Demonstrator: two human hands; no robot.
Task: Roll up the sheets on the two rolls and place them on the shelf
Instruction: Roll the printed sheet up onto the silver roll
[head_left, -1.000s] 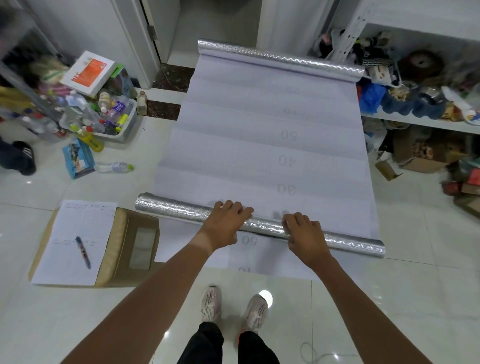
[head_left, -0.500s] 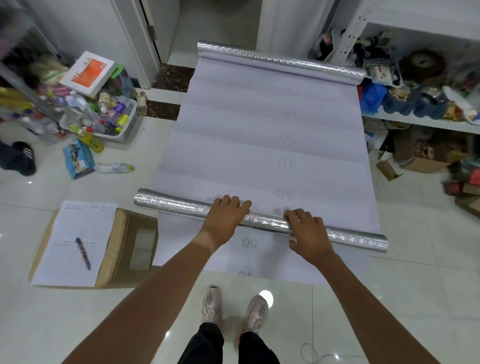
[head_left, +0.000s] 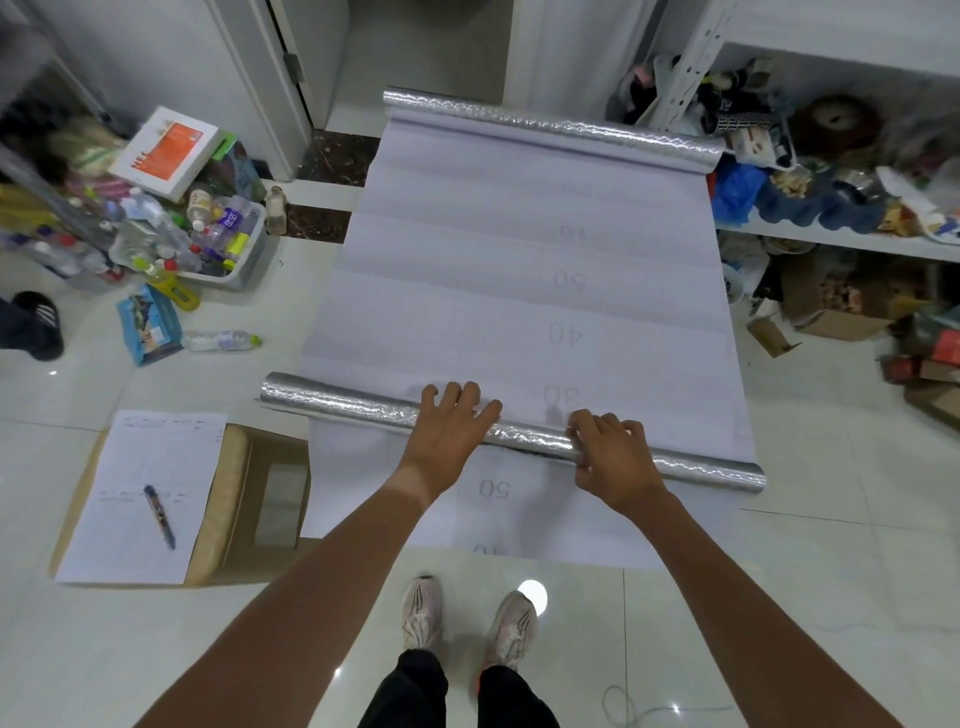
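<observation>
We press our left hand (head_left: 453, 434) flat and open on the near shiny silver foil roll (head_left: 363, 406), which lies across the pale white sheet (head_left: 519, 291) on the tiled floor (head_left: 841, 571); our right hand (head_left: 613, 457) curls around it. The far silver roll (head_left: 550, 127) lies beside the white metal shelf (head_left: 841, 241)

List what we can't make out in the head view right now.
- Near roll: its middle lies under the left hand and right hand, so the grip there is hidden.
- Sheet: printed numbers are faint; those nearest the far roll are unreadable.
- Paper under the pen: handwriting too small.
- Shelf: cut off by the right edge, its contents blurred.
</observation>
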